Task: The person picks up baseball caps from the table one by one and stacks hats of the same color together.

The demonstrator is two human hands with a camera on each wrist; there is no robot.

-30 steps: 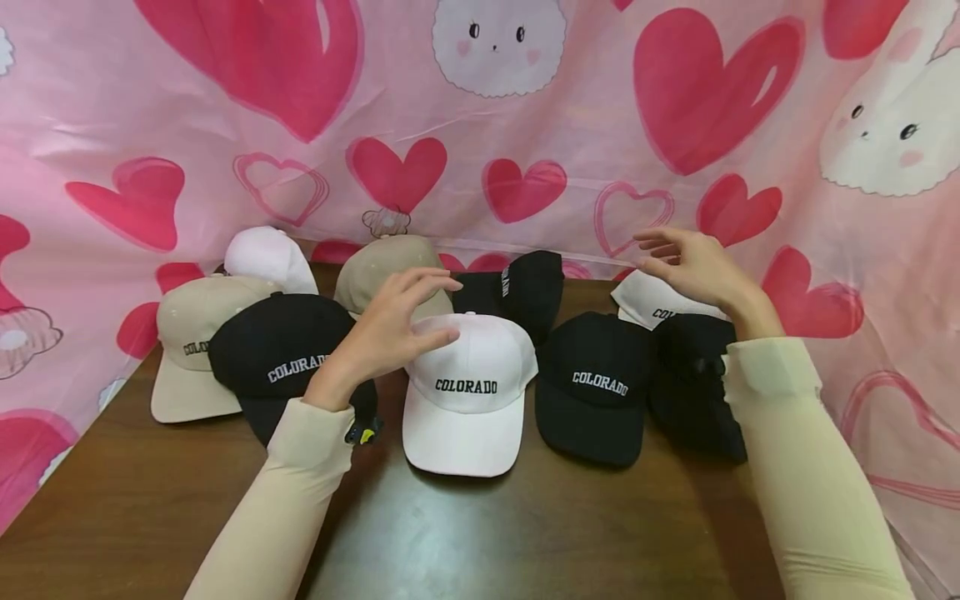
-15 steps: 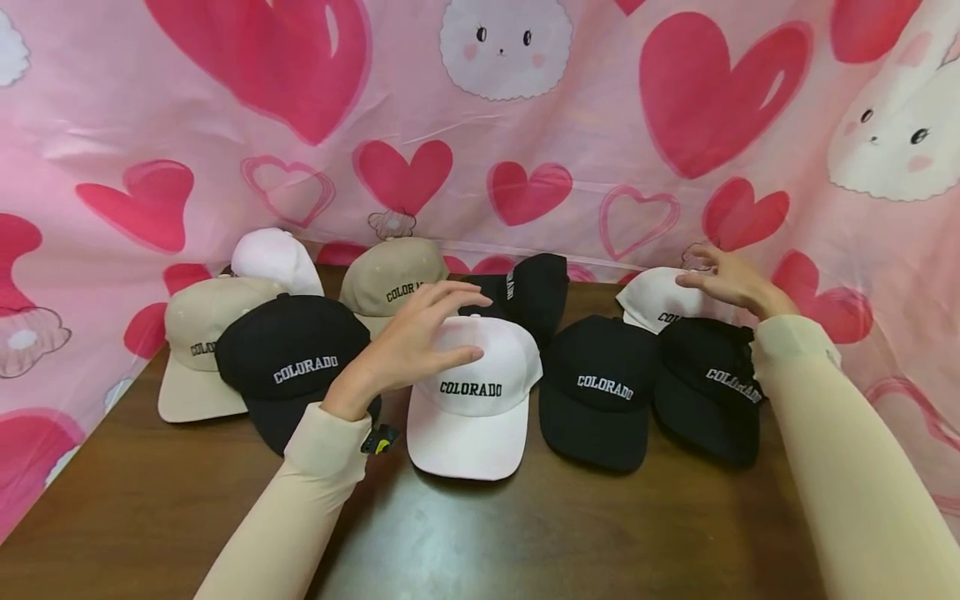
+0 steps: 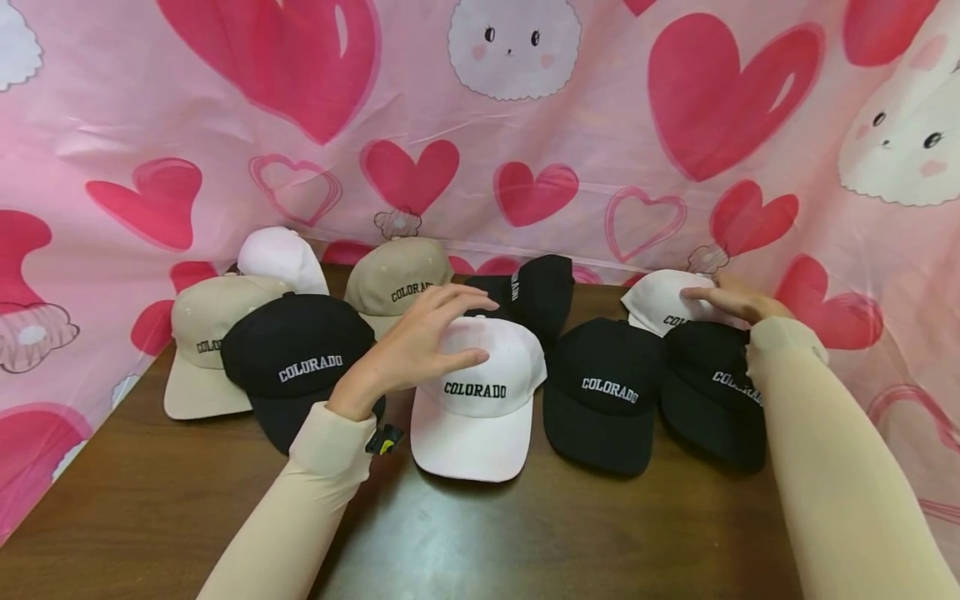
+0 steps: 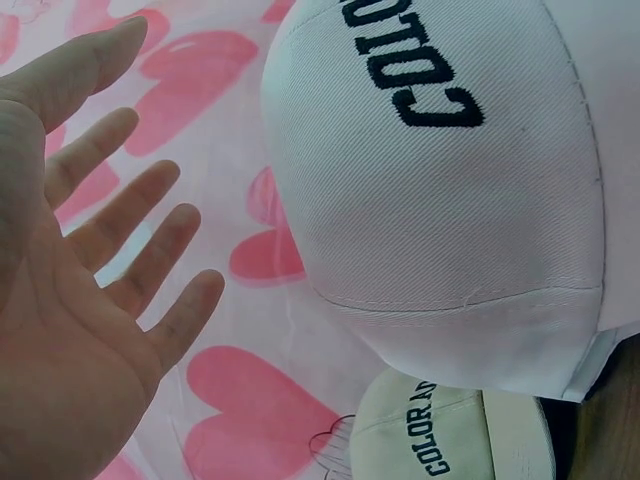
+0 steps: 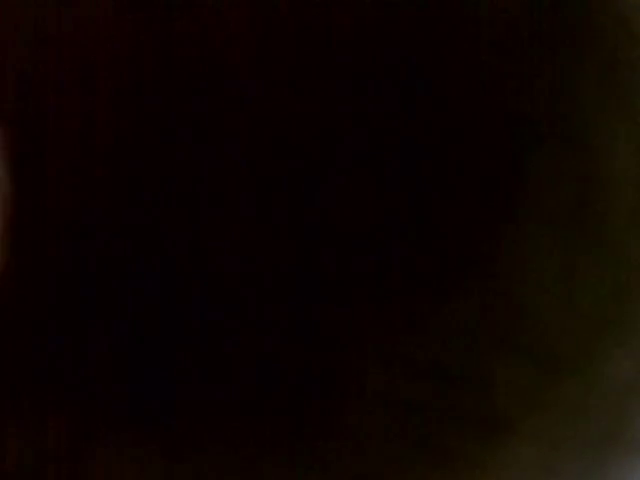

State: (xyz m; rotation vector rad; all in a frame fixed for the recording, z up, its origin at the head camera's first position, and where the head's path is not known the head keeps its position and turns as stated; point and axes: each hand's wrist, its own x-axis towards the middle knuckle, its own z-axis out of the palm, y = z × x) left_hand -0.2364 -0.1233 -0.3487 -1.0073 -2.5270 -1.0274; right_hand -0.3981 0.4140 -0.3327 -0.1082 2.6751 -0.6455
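My left hand (image 3: 416, 343) hovers with fingers spread beside a white COLORADO cap (image 3: 476, 375) at the front middle. In the left wrist view, a gap shows between the left hand (image 4: 95, 290) and the white cap (image 4: 440, 190). At the back right my right hand (image 3: 738, 298) is at another white cap (image 3: 663, 298), its thumb across the crown. The other right fingers are mostly hidden behind that cap, so their grip cannot be made out. A black cap (image 3: 708, 392) lies just under the right wrist. The right wrist view is almost wholly dark.
A wooden table (image 3: 480, 542) bears more caps: black (image 3: 600, 392), black (image 3: 300, 358), beige (image 3: 217, 325), beige (image 3: 401, 271), white (image 3: 281, 258) and a sideways black one (image 3: 543, 292). A pink heart-print cloth (image 3: 555, 125) hangs behind and along the sides.
My right hand has moved rightward and down onto the back-right white cap, uncovering more of the black cap before it. My left hand has shifted slightly right in view and remains spread.
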